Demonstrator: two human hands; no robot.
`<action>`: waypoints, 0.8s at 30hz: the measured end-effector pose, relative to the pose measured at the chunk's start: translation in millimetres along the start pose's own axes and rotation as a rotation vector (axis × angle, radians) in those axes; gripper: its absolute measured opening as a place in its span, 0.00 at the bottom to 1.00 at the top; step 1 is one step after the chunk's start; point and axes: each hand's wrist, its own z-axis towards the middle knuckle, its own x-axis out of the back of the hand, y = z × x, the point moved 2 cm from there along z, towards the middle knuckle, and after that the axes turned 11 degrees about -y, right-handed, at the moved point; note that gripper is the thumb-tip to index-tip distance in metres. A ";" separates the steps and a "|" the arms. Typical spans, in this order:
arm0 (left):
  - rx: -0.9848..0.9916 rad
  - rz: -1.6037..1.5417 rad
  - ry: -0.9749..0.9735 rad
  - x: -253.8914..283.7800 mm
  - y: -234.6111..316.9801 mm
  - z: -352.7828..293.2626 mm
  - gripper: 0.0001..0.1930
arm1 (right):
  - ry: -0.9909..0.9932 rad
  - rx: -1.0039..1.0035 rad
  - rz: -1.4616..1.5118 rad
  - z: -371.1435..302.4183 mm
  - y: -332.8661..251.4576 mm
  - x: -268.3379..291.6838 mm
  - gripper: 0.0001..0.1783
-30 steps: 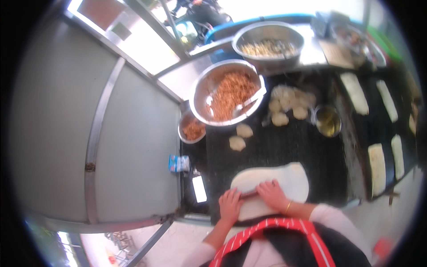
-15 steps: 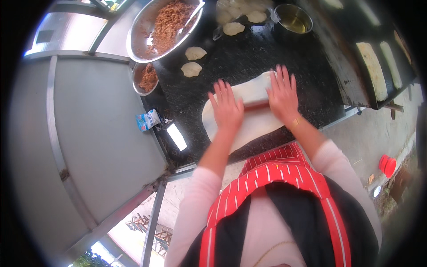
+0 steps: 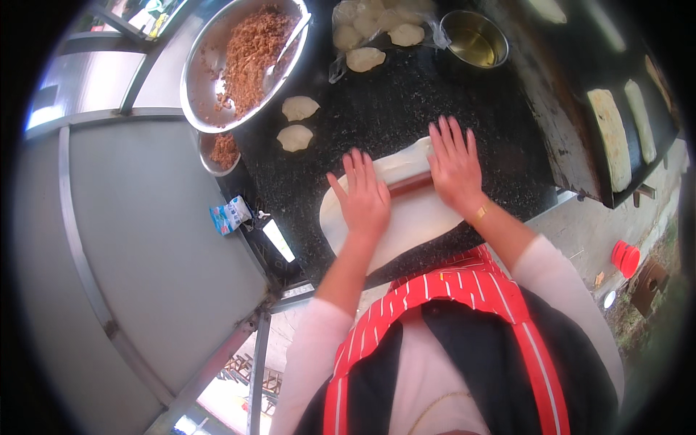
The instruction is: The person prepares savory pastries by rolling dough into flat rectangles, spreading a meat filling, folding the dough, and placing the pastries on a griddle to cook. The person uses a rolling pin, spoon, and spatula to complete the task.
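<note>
On the speckled black worktop [image 3: 511, 148], the left hand [image 3: 365, 206] and the right hand [image 3: 457, 170] lie flat with fingers outstretched over the two ends of a reddish-brown rolling pin [image 3: 410, 185], though its covered tips leave any grip beneath uncertain. It looks stiff and smooth, best pressed at those ends; the pale dough sheet [image 3: 420, 221] under it, at the near edge, seems soft, light and easily torn, better lifted on spread fingers, with a small dough round [image 3: 295, 138] beyond, to the left.

Glossy metal bowl [image 3: 201, 83], smooth matt dough sheet [image 3: 413, 226], smooth rolling pin [image 3: 411, 185], cloth apron [image 3: 428, 296]
</note>
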 end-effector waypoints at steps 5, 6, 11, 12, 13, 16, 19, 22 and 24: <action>0.048 0.028 0.163 19.4 -9.8 68.2 0.31 | 0.272 0.056 -0.008 78.0 9.9 18.9 0.29; 0.058 0.008 0.156 19.3 -10.8 69.9 0.30 | 0.242 0.077 0.004 78.7 9.8 19.6 0.29; 0.025 0.066 0.067 -1.6 -3.5 48.7 0.32 | 0.114 0.148 -0.041 41.4 20.5 -1.0 0.30; 0.041 0.007 0.144 9.4 -7.0 70.8 0.31 | 0.162 0.158 -0.042 69.6 18.4 15.2 0.30; 0.060 -0.043 0.244 20.0 -12.1 96.0 0.30 | 0.233 0.178 -0.045 100.6 17.5 26.0 0.31; 0.043 -0.074 0.161 0.4 -0.6 78.8 0.28 | 0.182 0.264 0.024 95.0 28.2 25.8 0.31; 0.007 -0.104 -0.010 -1.9 23.4 21.7 0.30 | 0.086 0.238 0.026 40.6 43.2 16.3 0.31; 0.096 -0.156 0.117 1.5 5.5 33.4 0.31 | 0.185 0.130 0.043 39.6 46.1 19.3 0.30; 0.041 -0.156 0.064 -6.4 19.5 16.0 0.32 | 0.132 0.152 0.041 24.9 46.9 18.4 0.30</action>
